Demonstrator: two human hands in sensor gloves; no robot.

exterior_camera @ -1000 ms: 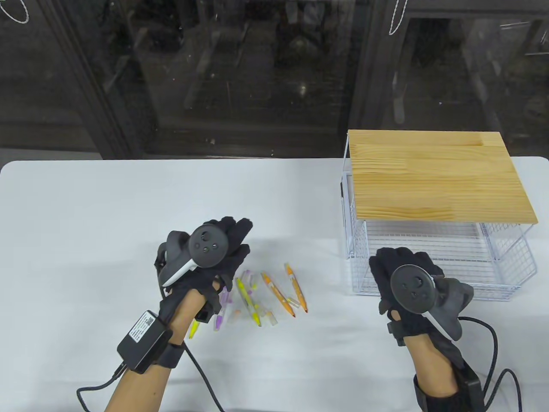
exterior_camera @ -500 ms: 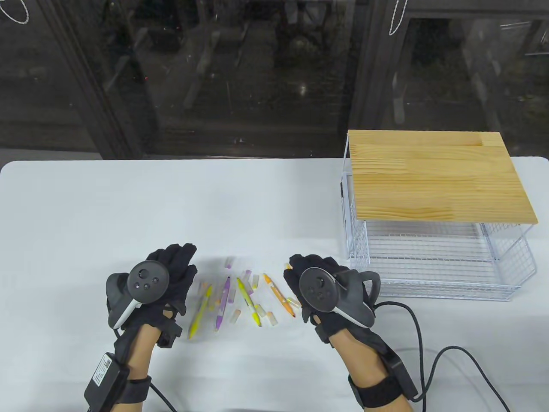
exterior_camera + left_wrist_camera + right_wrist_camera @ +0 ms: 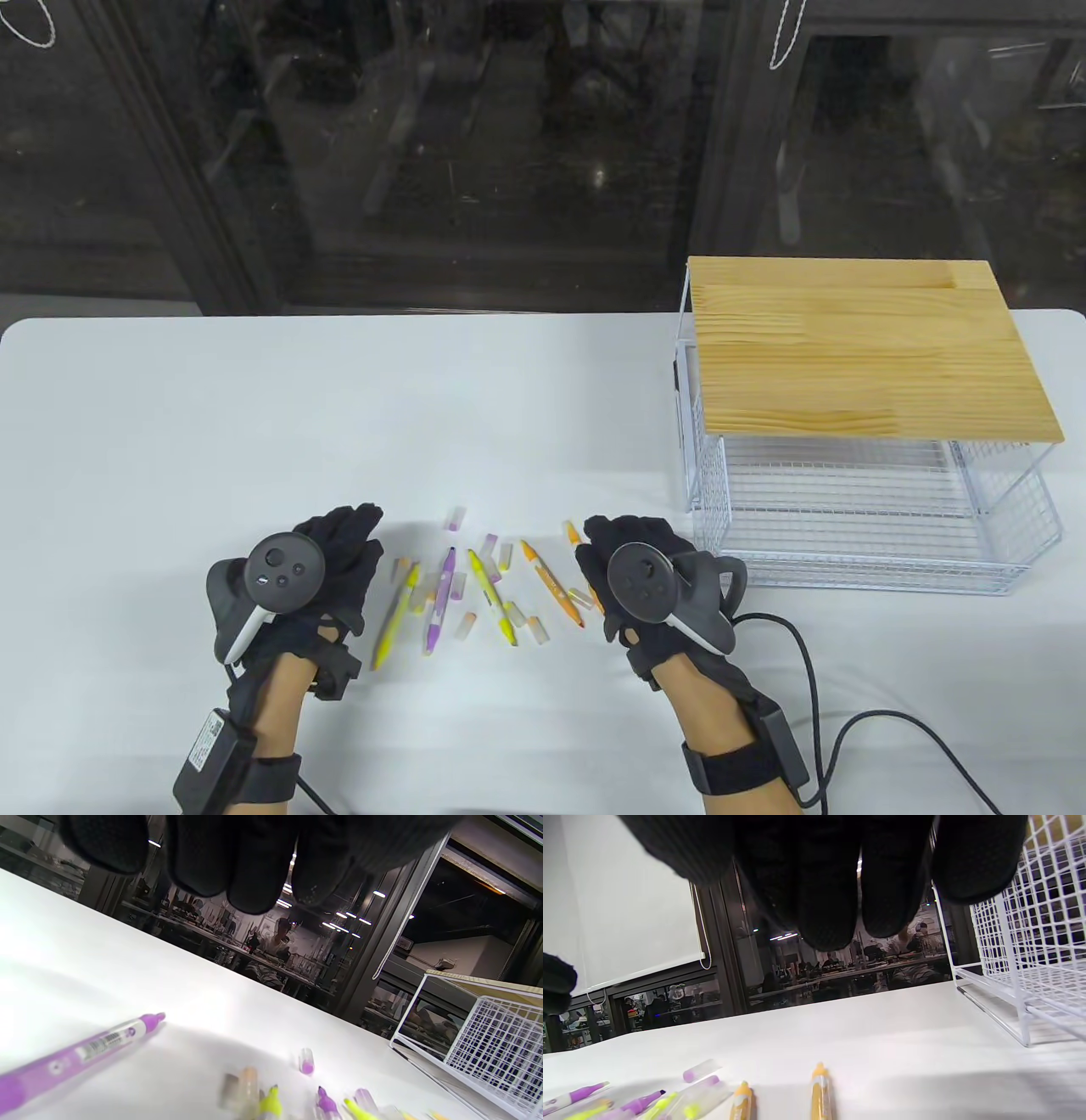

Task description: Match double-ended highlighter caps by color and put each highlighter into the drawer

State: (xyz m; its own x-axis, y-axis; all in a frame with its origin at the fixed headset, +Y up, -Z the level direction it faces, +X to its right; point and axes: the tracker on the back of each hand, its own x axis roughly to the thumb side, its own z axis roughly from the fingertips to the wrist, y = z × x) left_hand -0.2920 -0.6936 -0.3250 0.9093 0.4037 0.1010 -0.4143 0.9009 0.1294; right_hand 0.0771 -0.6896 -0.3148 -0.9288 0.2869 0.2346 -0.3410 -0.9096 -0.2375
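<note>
Both grips hover empty with relaxed fingers, the left hand [image 3: 327, 564] and right hand [image 3: 632, 564] flanking the uncapped highlighters [image 3: 484, 594] and loose caps [image 3: 456, 518] scattered on the table [image 3: 254, 407]; the wire drawer [image 3: 874, 526] stands open near the right hand.

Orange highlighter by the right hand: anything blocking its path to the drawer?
Nothing visible. The orange highlighter lies partly under the right hand, and the table between it and the pulled-out wire drawer is bare. The loose caps lie on the other side.
</note>
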